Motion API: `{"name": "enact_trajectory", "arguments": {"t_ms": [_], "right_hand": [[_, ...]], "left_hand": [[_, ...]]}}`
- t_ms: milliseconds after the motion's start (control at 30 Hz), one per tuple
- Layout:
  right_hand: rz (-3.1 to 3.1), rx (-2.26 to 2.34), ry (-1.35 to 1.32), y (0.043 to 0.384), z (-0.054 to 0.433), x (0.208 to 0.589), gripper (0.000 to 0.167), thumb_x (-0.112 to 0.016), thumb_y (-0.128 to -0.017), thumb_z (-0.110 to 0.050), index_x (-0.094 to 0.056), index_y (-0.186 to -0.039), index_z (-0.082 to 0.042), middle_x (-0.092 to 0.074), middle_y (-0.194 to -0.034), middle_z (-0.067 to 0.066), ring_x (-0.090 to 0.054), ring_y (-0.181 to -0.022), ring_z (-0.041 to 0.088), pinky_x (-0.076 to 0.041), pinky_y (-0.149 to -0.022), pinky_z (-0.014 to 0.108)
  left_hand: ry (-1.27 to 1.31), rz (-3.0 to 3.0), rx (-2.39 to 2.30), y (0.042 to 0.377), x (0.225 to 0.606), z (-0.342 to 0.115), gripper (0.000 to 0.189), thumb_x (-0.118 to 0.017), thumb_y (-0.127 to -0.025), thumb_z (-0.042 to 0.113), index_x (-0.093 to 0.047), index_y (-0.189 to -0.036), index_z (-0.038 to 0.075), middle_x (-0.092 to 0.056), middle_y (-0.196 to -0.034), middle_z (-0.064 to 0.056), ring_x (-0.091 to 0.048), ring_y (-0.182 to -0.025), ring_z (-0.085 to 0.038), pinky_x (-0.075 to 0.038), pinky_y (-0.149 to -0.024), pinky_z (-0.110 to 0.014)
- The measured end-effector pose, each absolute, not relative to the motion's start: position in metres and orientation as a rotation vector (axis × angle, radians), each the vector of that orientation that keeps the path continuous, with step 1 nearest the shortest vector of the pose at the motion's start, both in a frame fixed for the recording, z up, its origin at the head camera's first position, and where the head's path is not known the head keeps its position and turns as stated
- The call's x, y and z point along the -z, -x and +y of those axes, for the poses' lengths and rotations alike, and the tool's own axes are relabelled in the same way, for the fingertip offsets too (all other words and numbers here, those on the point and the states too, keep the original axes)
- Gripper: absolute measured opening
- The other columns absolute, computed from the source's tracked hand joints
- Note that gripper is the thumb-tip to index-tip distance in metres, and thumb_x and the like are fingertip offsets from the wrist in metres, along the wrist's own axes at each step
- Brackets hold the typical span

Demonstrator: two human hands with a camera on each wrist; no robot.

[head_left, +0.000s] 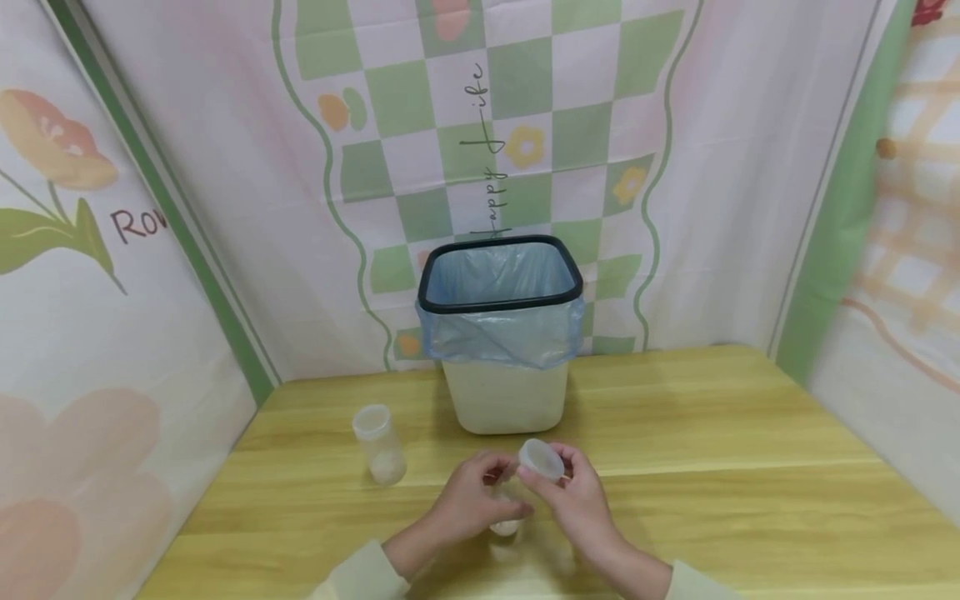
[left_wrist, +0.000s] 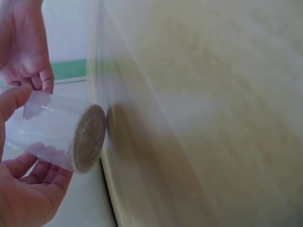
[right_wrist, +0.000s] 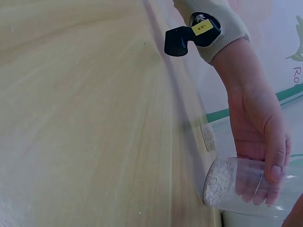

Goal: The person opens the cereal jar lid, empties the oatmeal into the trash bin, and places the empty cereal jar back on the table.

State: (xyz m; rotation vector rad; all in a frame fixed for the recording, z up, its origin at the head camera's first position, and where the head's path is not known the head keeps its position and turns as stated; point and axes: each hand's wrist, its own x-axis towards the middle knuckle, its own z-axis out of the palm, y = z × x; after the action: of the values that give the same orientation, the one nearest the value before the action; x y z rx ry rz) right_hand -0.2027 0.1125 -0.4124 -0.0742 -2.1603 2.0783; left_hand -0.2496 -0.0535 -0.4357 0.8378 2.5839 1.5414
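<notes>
My left hand [head_left: 467,500] holds a clear plastic jar [left_wrist: 57,130] upright, thumb on one side and fingers on the other. White, flaky material [right_wrist: 220,183] covers the jar's bottom, which is close to the wooden table [head_left: 697,500]. In the head view, most of this jar is hidden behind the left hand. Just to its right, my right hand [head_left: 583,502] pinches a round translucent lid [head_left: 542,460] between thumb and fingers, tilted above the jar. In the right wrist view, only a bit of the right hand shows at the lower right corner.
A second clear jar [head_left: 381,450] with pale material at its bottom stands to the left. Behind the hands stands a white bin [head_left: 510,398] with a black rim and a bluish liner bag [head_left: 502,333]. Printed fabric curtains [head_left: 720,208] surround the table.
</notes>
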Motion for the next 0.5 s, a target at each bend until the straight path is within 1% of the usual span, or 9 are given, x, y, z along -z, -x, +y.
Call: {"name": "enact_trajectory", "arguments": {"t_ms": [67, 233, 433, 500], "right_hand": [[-2.166, -2.069, 0.073, 0.2028, 0.1125, 0.4130, 0.060, -0.077, -0.083, -0.018, -0.045, -0.127, 0.007, -0.053, -0.119, 0.019, -0.055, -0.105, 0.028, -0.047, -0.086, 0.027], [-2.184, -2.052, 0.053, 0.2033, 0.1141, 0.4145, 0.061, -0.078, -0.082, -0.018, -0.046, -0.127, 0.007, -0.054, -0.119, 0.019, -0.057, -0.102, 0.026, -0.049, -0.083, 0.027], [-2.189, -2.062, 0.008, 0.2041, 0.1165, 0.4154, 0.056, -0.078, -0.082, -0.017, -0.049, -0.124, 0.005, -0.055, -0.115, 0.017, -0.058, -0.097, 0.023, -0.050, -0.078, 0.028], [-2.185, -2.071, -0.006, 0.2049, 0.1173, 0.4161, 0.053, -0.078, -0.081, -0.016, -0.050, -0.122, 0.004, -0.056, -0.114, 0.016, -0.058, -0.096, 0.023, -0.050, -0.078, 0.028]], "left_hand": [[-0.843, 2.578, -1.544, 0.2495, 0.4349, -0.0544, 0.046, -0.086, -0.073, 0.024, -0.067, -0.112, 0.009, -0.062, -0.102, -0.003, -0.060, -0.098, -0.019, -0.050, -0.088, -0.027], [-0.852, 2.551, -1.542, 0.2497, 0.4324, -0.0560, 0.047, -0.086, -0.072, 0.022, -0.067, -0.113, 0.008, -0.061, -0.101, 0.008, -0.060, -0.099, -0.020, -0.050, -0.089, -0.026], [-0.890, 2.520, -1.533, 0.2515, 0.4332, -0.0585, 0.050, -0.086, -0.072, 0.025, -0.066, -0.114, 0.006, -0.061, -0.102, 0.009, -0.060, -0.100, -0.018, -0.050, -0.089, -0.025], [-0.903, 2.512, -1.531, 0.2523, 0.4341, -0.0592, 0.050, -0.086, -0.072, 0.026, -0.066, -0.113, 0.005, -0.061, -0.103, 0.009, -0.060, -0.100, -0.017, -0.050, -0.088, -0.025]]}}
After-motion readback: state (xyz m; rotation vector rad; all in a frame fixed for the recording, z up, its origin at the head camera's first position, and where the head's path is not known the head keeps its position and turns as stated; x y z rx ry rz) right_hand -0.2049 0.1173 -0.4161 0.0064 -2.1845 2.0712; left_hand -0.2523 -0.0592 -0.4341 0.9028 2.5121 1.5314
